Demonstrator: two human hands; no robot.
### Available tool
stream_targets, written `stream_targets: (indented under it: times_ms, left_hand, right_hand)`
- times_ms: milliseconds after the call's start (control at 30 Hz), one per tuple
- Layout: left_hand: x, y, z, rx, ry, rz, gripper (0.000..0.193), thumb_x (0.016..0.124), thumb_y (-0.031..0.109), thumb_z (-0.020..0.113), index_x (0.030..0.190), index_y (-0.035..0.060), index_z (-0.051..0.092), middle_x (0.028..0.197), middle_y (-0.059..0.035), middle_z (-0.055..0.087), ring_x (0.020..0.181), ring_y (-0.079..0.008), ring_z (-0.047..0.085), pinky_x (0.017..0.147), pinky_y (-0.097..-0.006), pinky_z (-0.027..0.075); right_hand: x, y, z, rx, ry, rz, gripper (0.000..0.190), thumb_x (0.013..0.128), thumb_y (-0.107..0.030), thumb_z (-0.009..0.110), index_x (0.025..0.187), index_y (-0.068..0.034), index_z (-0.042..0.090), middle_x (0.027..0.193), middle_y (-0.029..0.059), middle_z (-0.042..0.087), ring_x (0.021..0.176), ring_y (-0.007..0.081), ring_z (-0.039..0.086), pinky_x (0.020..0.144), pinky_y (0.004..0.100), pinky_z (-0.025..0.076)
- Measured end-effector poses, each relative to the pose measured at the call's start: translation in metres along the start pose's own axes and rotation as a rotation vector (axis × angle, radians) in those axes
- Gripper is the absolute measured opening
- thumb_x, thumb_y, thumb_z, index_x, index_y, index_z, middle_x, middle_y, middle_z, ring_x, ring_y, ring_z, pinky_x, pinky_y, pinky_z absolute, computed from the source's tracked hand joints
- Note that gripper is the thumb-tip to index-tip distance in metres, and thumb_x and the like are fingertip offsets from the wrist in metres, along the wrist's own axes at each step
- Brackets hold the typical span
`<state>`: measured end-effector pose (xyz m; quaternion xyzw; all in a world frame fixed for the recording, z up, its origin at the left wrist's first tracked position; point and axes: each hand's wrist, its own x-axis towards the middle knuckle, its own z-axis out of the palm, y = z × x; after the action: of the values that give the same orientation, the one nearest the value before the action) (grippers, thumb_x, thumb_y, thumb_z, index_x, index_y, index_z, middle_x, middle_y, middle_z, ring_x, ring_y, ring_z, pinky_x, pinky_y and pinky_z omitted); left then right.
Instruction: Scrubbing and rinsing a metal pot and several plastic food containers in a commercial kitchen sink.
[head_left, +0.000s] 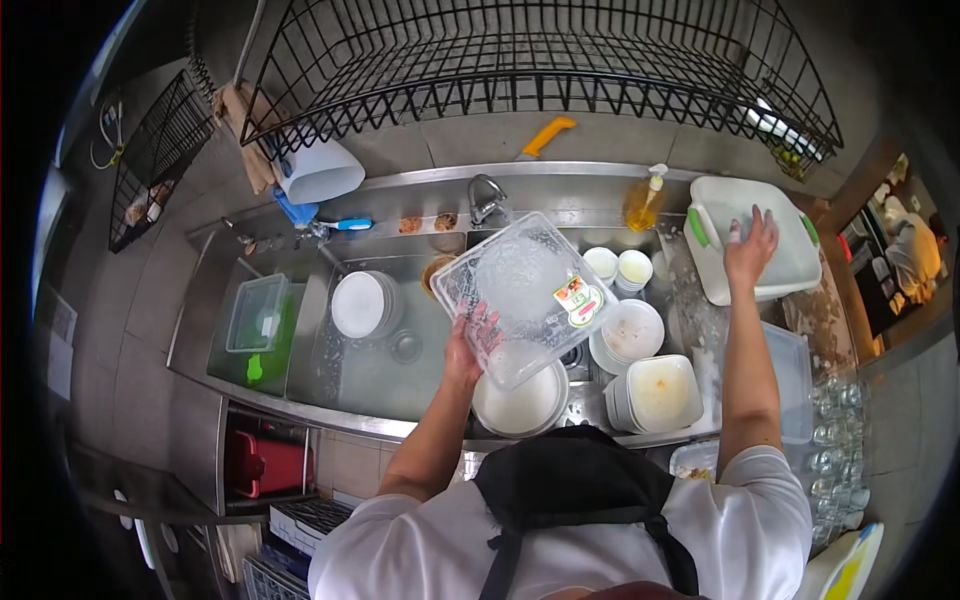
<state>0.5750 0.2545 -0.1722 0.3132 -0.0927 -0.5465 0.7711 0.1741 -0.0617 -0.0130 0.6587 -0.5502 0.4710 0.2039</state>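
Observation:
My left hand (471, 349) holds a wet, clear plastic container (517, 277) with a sticker, tilted over the sink below the metal faucet (487, 201). Fingers spread, my right hand (750, 246) is at a white plastic tub (795, 259) with green handles on the right counter; whether it touches the tub I cannot tell. Beneath the clear container are stacked round white plates (517, 405). To its right stand small white bowls (634, 268), a round white bowl (634, 330) on a plate, and square white dishes (660, 394) with food residue.
White plates (360, 304) stand in the middle basin. The left basin holds clear and green containers (256, 311). A soap pump bottle (645, 202) is by the back ledge, under a black wire rack (525, 82). Glasses (829, 457) stand at the right. A person (911, 251) is beyond an opening.

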Motion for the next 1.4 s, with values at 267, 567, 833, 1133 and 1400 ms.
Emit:
stream_targets:
  times_ms: [267, 567, 833, 1133, 1400]
  left_hand:
    - [0.053, -0.026, 0.009, -0.025, 0.0, -0.061, 0.054, 0.101, 0.044, 0.048, 0.149, 0.0236, 0.034, 0.146, -0.0057, 0.045, 0.121, -0.0296, 0.054, 0.087, -0.0447, 0.051]
    - [0.153, -0.021, -0.02, 0.341, -0.04, 0.068, 0.028, 0.099, 0.025, 0.057, 0.109, -0.0006, 0.061, 0.092, -0.01, 0.069, 0.08, -0.0213, 0.069, 0.07, -0.0364, 0.057]
    - [0.175, 0.062, 0.047, 0.633, 0.14, 0.024, 0.022, 0.094, 0.021, 0.064, 0.103, 0.0008, 0.061, 0.085, -0.0118, 0.069, 0.068, -0.0243, 0.071, 0.053, -0.0353, 0.058]
    - [0.086, 0.106, 0.054, 0.874, 0.281, 0.208, 0.022, 0.097, 0.02, 0.057, 0.105, 0.0013, 0.066, 0.081, -0.0084, 0.069, 0.06, -0.0146, 0.065, 0.048, -0.0274, 0.048]
    - [0.018, 0.098, 0.035, 0.948, 0.327, 0.186, 0.037, 0.102, 0.032, 0.051, 0.116, 0.0019, 0.066, 0.102, -0.0102, 0.07, 0.095, -0.0181, 0.066, 0.085, -0.0325, 0.051]
  right_hand:
    - [-0.102, -0.085, 0.068, 0.792, -1.132, 0.335, 0.042, 0.097, -0.038, 0.058, 0.122, -0.004, 0.062, 0.12, 0.0159, 0.066, 0.113, 0.0266, 0.061, 0.096, 0.0348, 0.046]
    - [-0.13, -0.066, 0.098, 1.153, -1.21, 0.697, 0.056, 0.076, 0.014, 0.03, 0.119, -0.004, 0.062, 0.093, 0.0072, 0.065, 0.084, 0.0186, 0.063, 0.077, 0.0281, 0.05]
    - [-0.163, -0.097, 0.113, 1.001, -1.356, 0.977, 0.034, 0.096, -0.006, 0.038, 0.12, -0.014, 0.061, 0.098, 0.0083, 0.069, 0.078, 0.0193, 0.069, 0.065, 0.036, 0.057]
    - [-0.19, -0.161, 0.119, 0.92, -1.584, 0.947, 0.027, 0.094, -0.007, 0.046, 0.117, -0.011, 0.06, 0.102, 0.0035, 0.067, 0.082, 0.0186, 0.067, 0.071, 0.0365, 0.057]
    - [-0.155, -0.147, 0.082, 1.105, -1.543, 0.768, 0.021, 0.09, -0.003, 0.052, 0.108, -0.01, 0.061, 0.103, 0.0045, 0.067, 0.095, 0.0157, 0.064, 0.086, 0.0358, 0.051]
